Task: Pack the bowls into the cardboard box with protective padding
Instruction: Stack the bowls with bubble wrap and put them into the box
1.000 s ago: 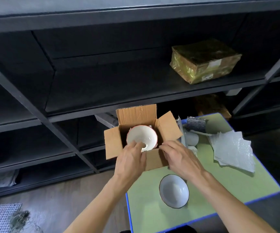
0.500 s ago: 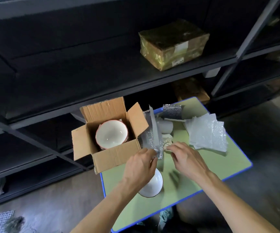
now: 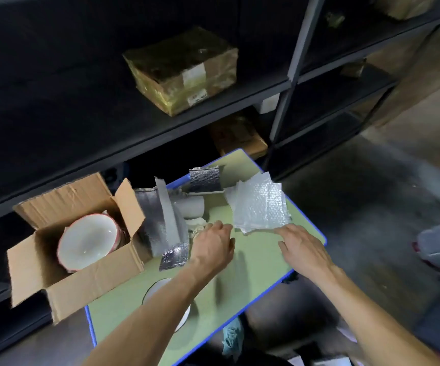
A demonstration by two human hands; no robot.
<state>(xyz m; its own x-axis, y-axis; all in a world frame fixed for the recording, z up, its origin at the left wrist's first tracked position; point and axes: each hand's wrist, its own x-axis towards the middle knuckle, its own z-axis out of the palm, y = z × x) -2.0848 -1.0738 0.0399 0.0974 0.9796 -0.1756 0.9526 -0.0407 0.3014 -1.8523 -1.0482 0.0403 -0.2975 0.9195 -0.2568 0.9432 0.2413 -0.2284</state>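
An open cardboard box stands at the left end of the small green table, with a white red-rimmed bowl inside. A second white bowl lies on the table near me, mostly hidden under my left forearm. A stack of bubble-wrap sheets lies at the table's far right. My left hand hovers over the table just left of that stack, fingers loosely curled, holding nothing. My right hand reaches with straight fingers to the stack's near corner.
Silver foil padding sheets lean against the box's right flap, with another foil piece and white wrapped items behind. A dark shelf rack behind holds a gold-wrapped parcel. The floor drops away right of the table's blue edge.
Both hands left the box, passed the foil sheets and moved right toward the bubble wrap. The view swung right, so the box now sits at the left.
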